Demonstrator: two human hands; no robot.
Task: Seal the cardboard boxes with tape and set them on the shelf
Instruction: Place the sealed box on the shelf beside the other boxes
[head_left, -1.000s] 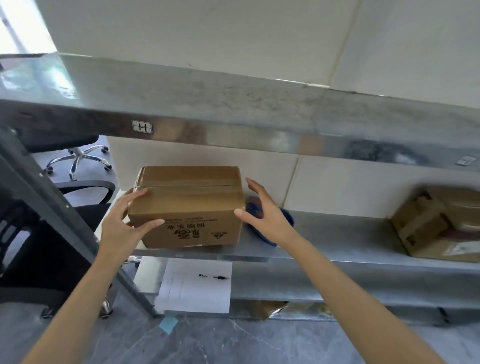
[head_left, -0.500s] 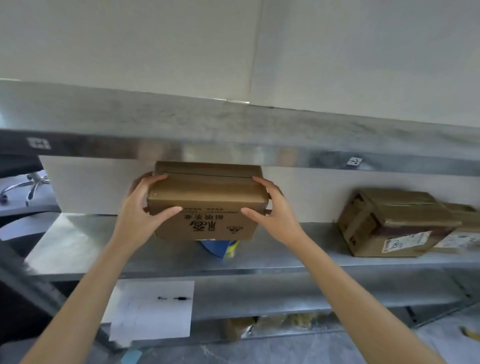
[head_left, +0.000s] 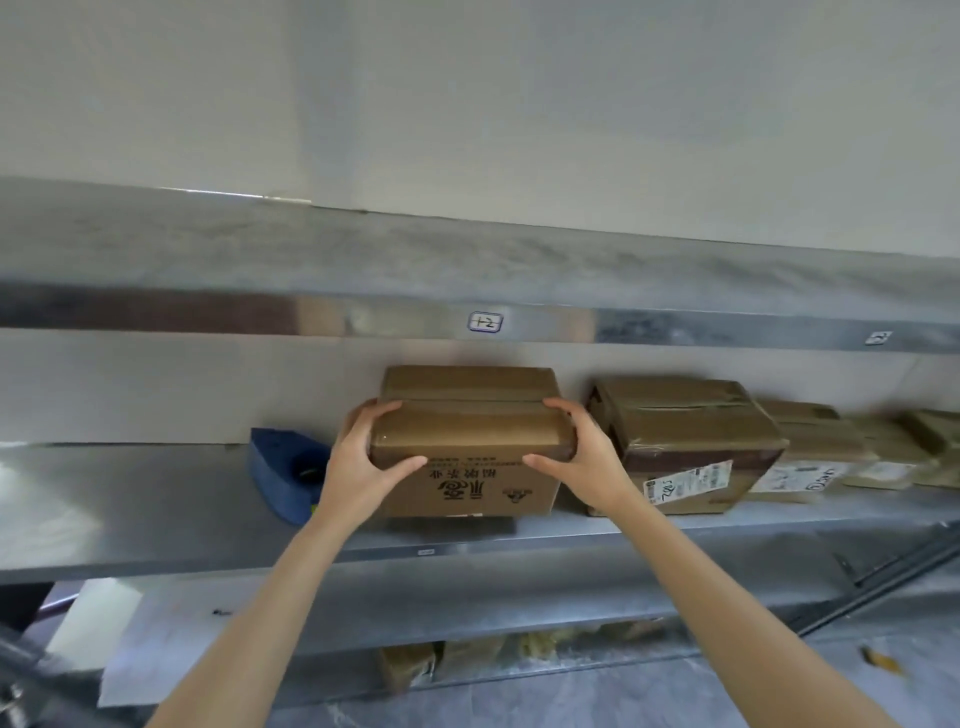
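A brown cardboard box (head_left: 470, 415) with clear tape along its top seam and upside-down print on its front sits on, or just above, the middle metal shelf (head_left: 156, 514). My left hand (head_left: 363, 462) grips its left top corner, thumb on the front face. My right hand (head_left: 584, 460) grips the right top corner the same way. A blue tape dispenser (head_left: 283, 470) lies on the shelf just left of the box, partly hidden behind my left hand.
A row of taped boxes, the nearest (head_left: 685, 441) bearing a white label, fills the shelf right of the held box. An upper shelf (head_left: 363, 270) carries a small tag (head_left: 485, 322). White paper sheets (head_left: 156, 639) and more packages (head_left: 441, 660) lie below.
Both hands carried the box rightward along the shelf, past the blue dispenser, up beside the labelled box. The view swung right and the office chairs left the frame.
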